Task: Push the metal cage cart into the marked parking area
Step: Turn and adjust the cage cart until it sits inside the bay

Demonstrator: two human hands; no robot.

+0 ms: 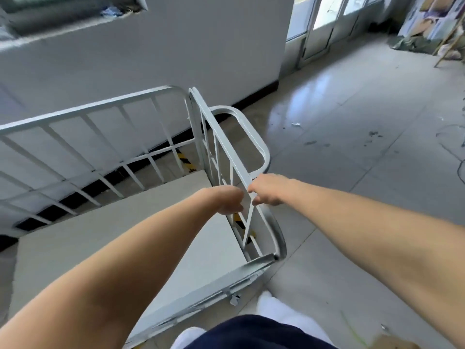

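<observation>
The metal cage cart (105,107) is silver-grey, with barred sides and a flat grey deck, standing close along a white wall. My left hand (226,199) and my right hand (270,188) are both closed on the top rail of the cart's right-hand barred panel, side by side and almost touching. A curved tube handle (263,147) sticks out beyond that panel. Yellow-and-black floor tape (185,161) shows through the bars at the far corner and again below my hands.
A white wall with a dark skirting (251,96) runs along the cart's far side. Glossy tiled floor (364,137) stretches to the right toward glass doors (319,23). Cardboard and clutter (427,26) pile up at the far right. My white shoes show at the bottom.
</observation>
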